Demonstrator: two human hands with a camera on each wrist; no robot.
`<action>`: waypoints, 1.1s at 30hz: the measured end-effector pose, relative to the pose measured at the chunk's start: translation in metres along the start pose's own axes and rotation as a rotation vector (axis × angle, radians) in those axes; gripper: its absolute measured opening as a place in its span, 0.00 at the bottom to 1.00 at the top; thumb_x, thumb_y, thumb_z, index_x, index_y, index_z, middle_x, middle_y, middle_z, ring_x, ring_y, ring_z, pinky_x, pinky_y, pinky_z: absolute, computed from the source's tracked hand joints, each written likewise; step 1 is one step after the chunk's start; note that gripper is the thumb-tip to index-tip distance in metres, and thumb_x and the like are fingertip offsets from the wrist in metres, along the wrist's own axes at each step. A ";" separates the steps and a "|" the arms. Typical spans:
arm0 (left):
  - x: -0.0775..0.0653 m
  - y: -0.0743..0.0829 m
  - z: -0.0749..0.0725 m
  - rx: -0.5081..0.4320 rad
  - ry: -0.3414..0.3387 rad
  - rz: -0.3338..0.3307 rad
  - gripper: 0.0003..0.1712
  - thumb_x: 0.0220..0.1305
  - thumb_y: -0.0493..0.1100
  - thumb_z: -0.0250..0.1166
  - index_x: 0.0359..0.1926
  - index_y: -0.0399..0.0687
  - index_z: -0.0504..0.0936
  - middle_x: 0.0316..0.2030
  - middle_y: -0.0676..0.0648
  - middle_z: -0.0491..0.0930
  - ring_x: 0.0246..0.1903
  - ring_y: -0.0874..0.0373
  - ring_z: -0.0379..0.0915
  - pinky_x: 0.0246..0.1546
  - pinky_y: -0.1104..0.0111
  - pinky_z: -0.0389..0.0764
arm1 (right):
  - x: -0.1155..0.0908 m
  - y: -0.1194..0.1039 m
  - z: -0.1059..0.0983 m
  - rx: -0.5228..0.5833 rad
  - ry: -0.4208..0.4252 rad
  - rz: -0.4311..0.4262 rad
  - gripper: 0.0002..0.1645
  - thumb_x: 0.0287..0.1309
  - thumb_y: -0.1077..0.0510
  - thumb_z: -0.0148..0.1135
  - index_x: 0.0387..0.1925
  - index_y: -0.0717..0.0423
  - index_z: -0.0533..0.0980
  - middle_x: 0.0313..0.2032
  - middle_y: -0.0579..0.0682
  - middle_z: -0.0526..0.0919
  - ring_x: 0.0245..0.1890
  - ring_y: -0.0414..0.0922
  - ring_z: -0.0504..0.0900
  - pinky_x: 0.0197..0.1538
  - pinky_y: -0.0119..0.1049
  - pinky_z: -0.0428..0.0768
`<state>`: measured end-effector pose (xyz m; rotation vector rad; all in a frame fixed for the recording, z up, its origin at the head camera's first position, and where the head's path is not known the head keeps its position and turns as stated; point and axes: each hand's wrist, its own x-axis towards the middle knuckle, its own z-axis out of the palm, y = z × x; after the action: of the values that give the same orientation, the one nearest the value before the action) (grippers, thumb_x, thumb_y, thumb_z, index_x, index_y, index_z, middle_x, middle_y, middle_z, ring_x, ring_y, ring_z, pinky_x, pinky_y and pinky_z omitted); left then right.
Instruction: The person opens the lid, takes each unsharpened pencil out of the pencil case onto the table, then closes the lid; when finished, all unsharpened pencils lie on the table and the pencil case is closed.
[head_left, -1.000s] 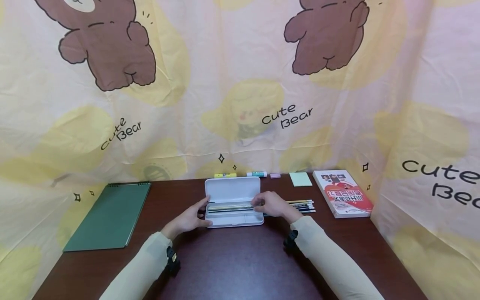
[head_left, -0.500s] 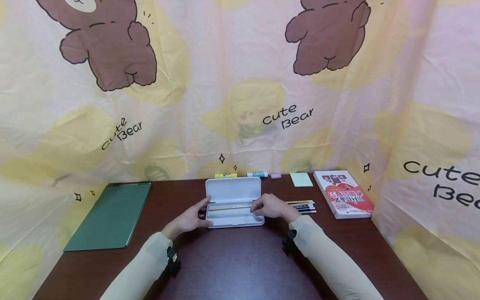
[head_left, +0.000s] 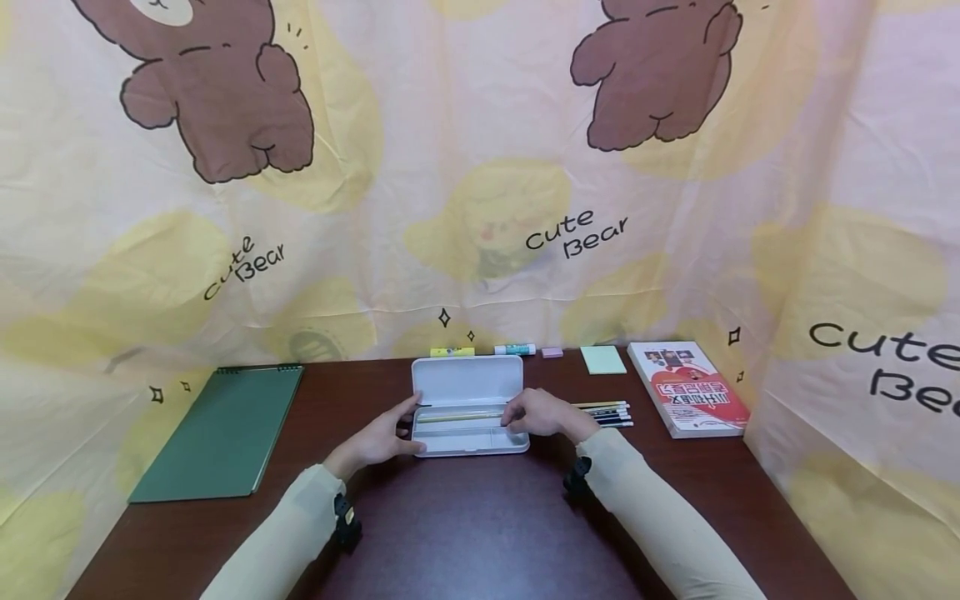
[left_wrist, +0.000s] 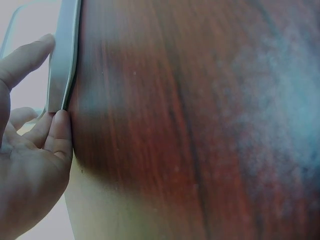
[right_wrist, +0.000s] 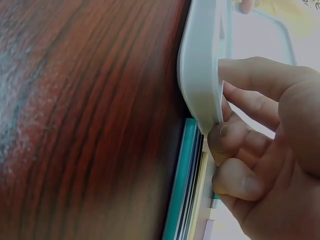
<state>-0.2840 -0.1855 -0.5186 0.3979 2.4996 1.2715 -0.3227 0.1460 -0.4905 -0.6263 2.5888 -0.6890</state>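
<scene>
Gripping the left end of the open white pencil case (head_left: 467, 381) on the table (head_left: 480, 525), my left hand (head_left: 378, 435) spans it front to back. The case's long axis runs left to right, lid raised behind. My right hand (head_left: 543, 412) bends over the other end; whether it pinches anything, I can't tell. Only the head view shows a yellow pencil (head_left: 459, 417) lying lengthwise inside; only the right wrist view shows the near end of a green pencil (right_wrist: 181, 175) outside, just beside the case.

Head view: bright, even, diffuse light; soft bluish sheen on bench (head_left: 480, 533) on wearer's side of pencil case (head_left: 467, 379); soft shadows under sleeves (head_left: 262, 533). Wrist views: softer focus; hazy whitish glare well apart from pencil case; pencil case's lid (right_wrist: 260, 40) washed nearly white.
</scene>
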 end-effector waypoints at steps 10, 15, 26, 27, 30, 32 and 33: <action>-0.001 0.001 0.001 0.005 -0.001 -0.007 0.58 0.55 0.45 0.76 0.79 0.57 0.50 0.70 0.41 0.65 0.67 0.48 0.64 0.67 0.51 0.72 | -0.001 -0.001 0.001 0.001 0.031 -0.022 0.05 0.59 0.60 0.69 0.33 0.44 0.85 0.33 0.39 0.85 0.35 0.40 0.78 0.44 0.38 0.81; 0.000 0.001 0.001 0.003 -0.002 0.001 0.58 0.56 0.45 0.76 0.80 0.55 0.50 0.70 0.40 0.65 0.67 0.47 0.64 0.67 0.51 0.72 | 0.000 0.000 0.001 0.012 0.058 -0.020 0.06 0.59 0.60 0.69 0.32 0.43 0.86 0.31 0.38 0.85 0.34 0.39 0.79 0.42 0.35 0.80; -0.002 0.003 0.000 0.000 -0.002 -0.003 0.58 0.56 0.45 0.76 0.80 0.55 0.50 0.70 0.40 0.65 0.67 0.48 0.64 0.67 0.51 0.72 | -0.006 0.004 -0.005 0.006 0.141 -0.083 0.04 0.58 0.59 0.71 0.33 0.45 0.87 0.31 0.37 0.86 0.33 0.40 0.77 0.40 0.36 0.78; -0.003 0.003 0.000 -0.002 -0.004 0.000 0.58 0.56 0.45 0.76 0.80 0.55 0.49 0.70 0.40 0.65 0.67 0.47 0.64 0.67 0.51 0.71 | -0.007 0.005 -0.006 0.001 0.149 -0.093 0.04 0.58 0.58 0.71 0.33 0.44 0.87 0.31 0.36 0.86 0.33 0.39 0.77 0.40 0.36 0.78; -0.003 0.005 -0.001 -0.011 -0.009 0.009 0.58 0.56 0.44 0.76 0.80 0.54 0.49 0.70 0.40 0.65 0.67 0.47 0.64 0.68 0.50 0.71 | -0.012 0.012 -0.008 -0.005 0.180 -0.130 0.03 0.56 0.58 0.73 0.32 0.44 0.87 0.32 0.36 0.86 0.33 0.39 0.77 0.40 0.36 0.78; -0.004 0.005 -0.001 -0.016 -0.013 0.013 0.58 0.56 0.43 0.76 0.80 0.53 0.49 0.70 0.39 0.64 0.68 0.47 0.63 0.68 0.50 0.70 | -0.015 0.017 -0.010 -0.004 0.198 -0.145 0.03 0.56 0.57 0.73 0.32 0.44 0.87 0.32 0.36 0.87 0.33 0.38 0.78 0.41 0.36 0.77; -0.003 0.005 -0.001 -0.015 -0.015 0.014 0.58 0.56 0.43 0.76 0.80 0.53 0.49 0.70 0.40 0.64 0.68 0.47 0.63 0.68 0.50 0.70 | -0.017 0.020 -0.012 0.001 0.205 -0.149 0.03 0.56 0.57 0.73 0.32 0.44 0.87 0.32 0.37 0.87 0.34 0.38 0.78 0.41 0.36 0.77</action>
<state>-0.2810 -0.1848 -0.5130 0.4203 2.4782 1.2869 -0.3201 0.1747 -0.4875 -0.7931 2.7485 -0.8417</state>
